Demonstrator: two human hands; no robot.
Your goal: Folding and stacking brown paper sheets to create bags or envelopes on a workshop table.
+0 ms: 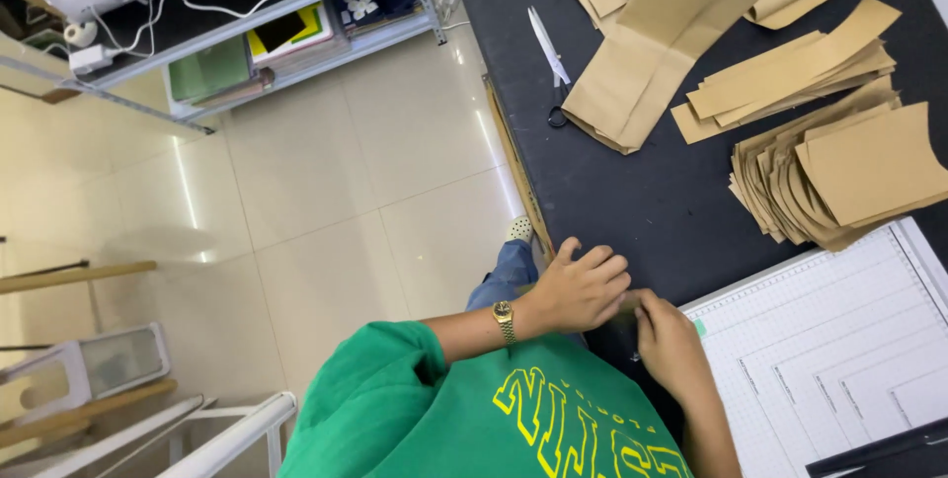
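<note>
Black tabletop [632, 201] under us, scissors [549, 53] and brown paper stacks [839, 172] well beyond, our left hand [578, 290] curled loosely beside our right hand [667, 340], fingers pinching something too hidden to tell, just beside the white cutting mat [839, 340].

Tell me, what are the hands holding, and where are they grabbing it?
It cannot be told for sure. The left hand and right hand meet at the edge of the black table, pinching something small that the fingers hide.

A black desk [642, 201] carried stacks of brown paper pieces [839, 167]. Scissors [549, 53] lay near its edge. A white gridded cutting mat [839, 350] sat beside them.
</note>
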